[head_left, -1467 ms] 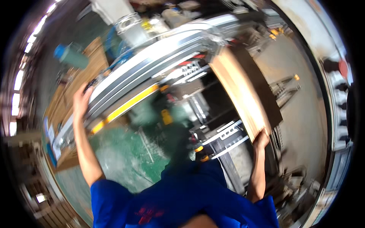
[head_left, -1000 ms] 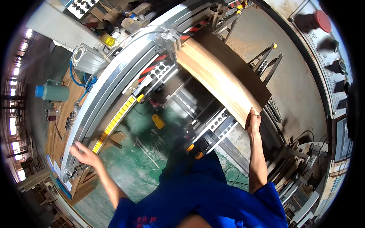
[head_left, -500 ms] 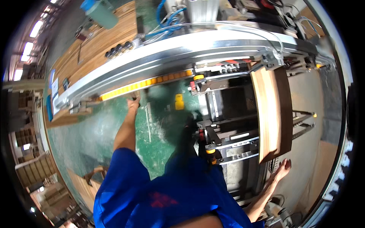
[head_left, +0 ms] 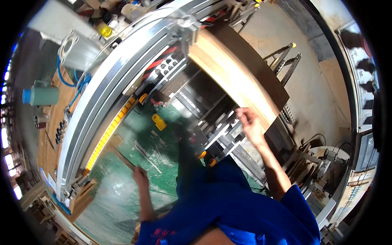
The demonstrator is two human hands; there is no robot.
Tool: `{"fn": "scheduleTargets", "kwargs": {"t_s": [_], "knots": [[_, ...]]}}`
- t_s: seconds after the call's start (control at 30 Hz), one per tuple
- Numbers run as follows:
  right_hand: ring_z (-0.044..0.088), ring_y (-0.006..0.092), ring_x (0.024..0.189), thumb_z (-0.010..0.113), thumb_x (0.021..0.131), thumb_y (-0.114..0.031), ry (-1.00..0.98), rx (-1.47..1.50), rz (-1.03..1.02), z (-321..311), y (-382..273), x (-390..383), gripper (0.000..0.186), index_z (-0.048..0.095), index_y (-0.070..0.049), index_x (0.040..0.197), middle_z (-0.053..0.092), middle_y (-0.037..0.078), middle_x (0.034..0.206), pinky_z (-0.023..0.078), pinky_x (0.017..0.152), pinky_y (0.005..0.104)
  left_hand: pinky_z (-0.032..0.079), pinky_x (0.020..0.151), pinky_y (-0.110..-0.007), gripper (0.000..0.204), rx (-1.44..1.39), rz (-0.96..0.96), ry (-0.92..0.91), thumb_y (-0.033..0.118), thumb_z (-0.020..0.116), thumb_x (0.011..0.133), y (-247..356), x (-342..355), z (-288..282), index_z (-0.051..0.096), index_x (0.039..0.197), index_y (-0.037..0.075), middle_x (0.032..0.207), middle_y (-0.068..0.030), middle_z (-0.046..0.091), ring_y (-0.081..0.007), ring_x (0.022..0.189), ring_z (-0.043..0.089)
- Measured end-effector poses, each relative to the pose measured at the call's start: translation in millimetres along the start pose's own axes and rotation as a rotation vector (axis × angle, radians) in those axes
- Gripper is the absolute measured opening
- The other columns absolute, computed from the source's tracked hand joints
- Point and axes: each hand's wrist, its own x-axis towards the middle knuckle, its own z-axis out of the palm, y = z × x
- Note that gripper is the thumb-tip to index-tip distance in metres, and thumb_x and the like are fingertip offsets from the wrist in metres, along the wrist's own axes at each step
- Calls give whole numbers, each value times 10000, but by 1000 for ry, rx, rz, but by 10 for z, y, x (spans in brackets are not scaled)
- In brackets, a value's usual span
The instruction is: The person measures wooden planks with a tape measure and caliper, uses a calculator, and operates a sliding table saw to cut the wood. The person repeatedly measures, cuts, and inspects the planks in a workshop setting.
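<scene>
My left hand (head_left: 140, 176) is closed around the wooden handle of a mallet (head_left: 127, 162), its pale block-like head (head_left: 116, 141) pointing toward the yellow-marked rail. Motion blurs it somewhat. A light wooden panel (head_left: 234, 77), with a dark brown side, lies across the metal clamping frame at the right. My right hand (head_left: 250, 122) is over the panel's near left edge, fingers loosely bent and apart, with nothing seen in them. Whether the fingertips touch the panel I cannot tell. Below that hand run the machine's metal support bars (head_left: 222, 136).
A long curved-looking aluminium beam (head_left: 92, 98) and yellow strip (head_left: 110, 132) run along the left. A yellow object (head_left: 159, 122) lies on the green floor (head_left: 118, 188). Beyond the beam, a wooden table (head_left: 51, 122) holds a green jug (head_left: 43, 95). Metal arms (head_left: 281, 61) jut beyond the panel.
The view has turned clockwise and shifted toward the panel. My left hand has come away from the yellow-marked rail with the mallet. My right hand has moved from beyond the panel's near end to its left edge.
</scene>
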Motion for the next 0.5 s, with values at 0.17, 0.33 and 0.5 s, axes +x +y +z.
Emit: {"fn": "scheduleTargets", "kwargs": {"t_s": [0.17, 0.33, 0.5], "knots": [[707, 240, 1091, 664, 1030, -194, -390, 85, 20, 773, -51, -362, 254, 683, -35, 1228, 737, 129, 1153, 559, 947, 360, 344, 415, -272, 122, -302, -398, 251, 30, 621, 904, 1163, -1452, 657, 508, 904, 76, 650, 8, 475, -113, 489, 456], [728, 314, 946, 586, 1050, -281, -681, 35, -51, 1034, -446, -441, 347, 653, -42, 1292, 709, 194, 1170, 590, 841, 410, 356, 469, -279, 146, -309, -361, 199, 40, 659, 887, 1170, -1222, 389, 539, 816, 83, 672, 16, 478, -108, 538, 468], [725, 204, 907, 660, 1018, -160, -560, 173, -83, 968, -472, -295, 270, 668, -49, 1264, 755, 118, 1022, 567, 773, 340, 338, 445, -274, 157, -576, -232, 629, 40, 665, 856, 1049, -577, 956, 536, 773, 70, 661, -22, 498, -136, 496, 425]]}}
